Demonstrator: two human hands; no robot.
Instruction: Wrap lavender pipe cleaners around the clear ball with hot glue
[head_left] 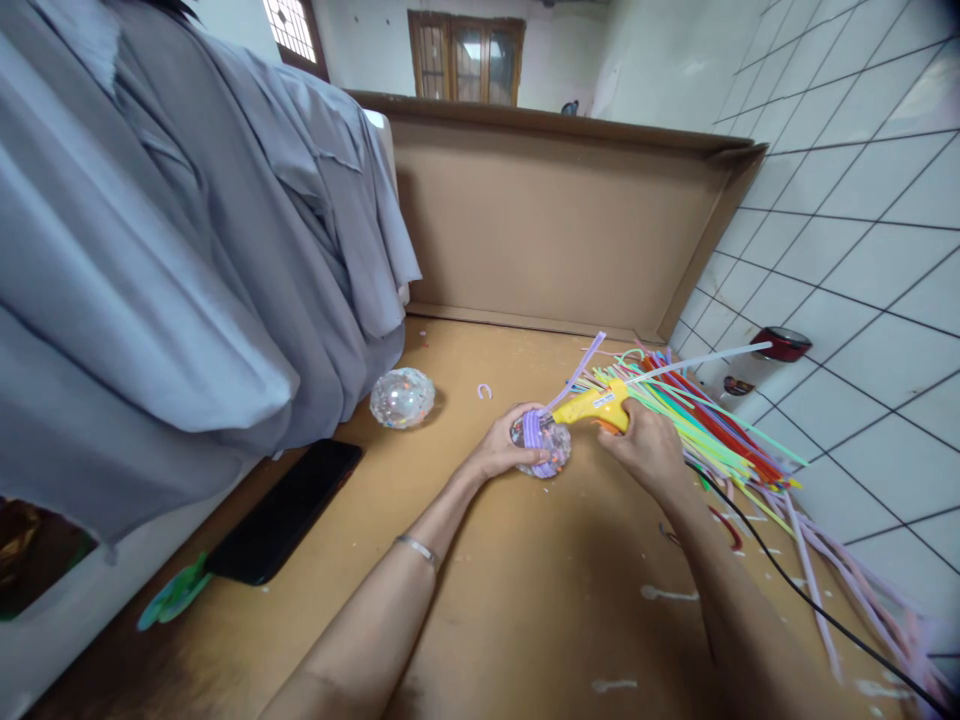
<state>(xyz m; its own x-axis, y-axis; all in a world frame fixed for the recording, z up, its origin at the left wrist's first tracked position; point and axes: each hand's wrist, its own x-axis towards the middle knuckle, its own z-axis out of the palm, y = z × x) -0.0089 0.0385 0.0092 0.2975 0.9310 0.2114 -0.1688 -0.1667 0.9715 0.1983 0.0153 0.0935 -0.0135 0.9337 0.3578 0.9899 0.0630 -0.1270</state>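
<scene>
My left hand [504, 443] grips the side of a clear, faceted ball [556, 456] with orange specks, partly covered by rows of purple pipe cleaner [533, 432]. The loose end of that pipe cleaner sticks up and away to the right. In my right hand [646, 440] is a yellow hot glue gun [596, 402], its nozzle close against the purple rows; I cannot tell whether it touches them. A long pale glue stick [701, 361] juts from the back of the gun. My left fingers hide part of the ball.
Another clear ball [403, 398] sits to the left, near a black phone [289, 510]. Many coloured pipe cleaners [712, 425] lie along the tiled wall at right, by a red-lidded container [780, 345]. A black cord [795, 580] trails right. Grey cloth [225, 250] hangs left; cardboard [555, 220] stands behind.
</scene>
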